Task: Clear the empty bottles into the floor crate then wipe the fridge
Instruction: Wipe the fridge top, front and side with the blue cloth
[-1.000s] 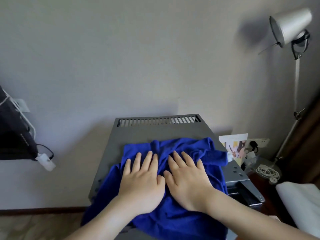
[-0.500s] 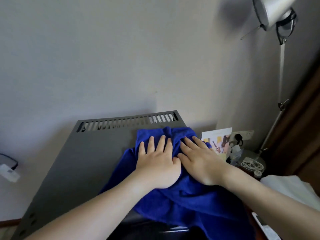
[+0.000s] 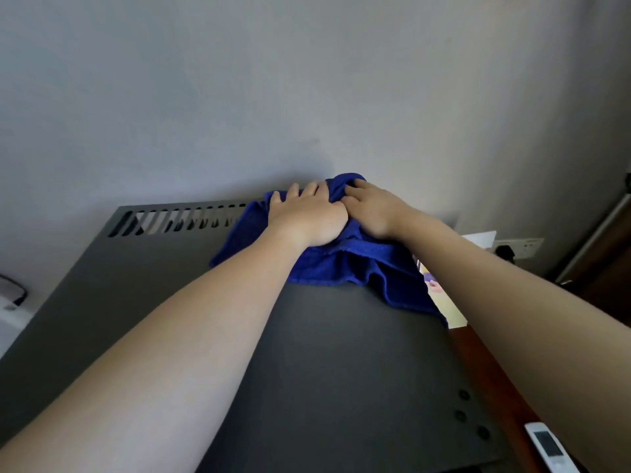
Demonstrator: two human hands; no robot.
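Cloth point(image 3: 341, 264) lies bunched at the fridge top's point(image 3: 307, 353) far right corner. Left hand point(image 3: 309, 216) presses it with fingers extended; right hand point(image 3: 370, 209) fingers curl into its folds.

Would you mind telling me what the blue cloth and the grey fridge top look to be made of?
Blue cloth: soft fabric, probably microfibre or terry; matte, fuzzy nap, bunches into folds.
Fridge top: seemingly painted sheet metal, though plastic is possible; flat matte dark grey with punched vent slots.
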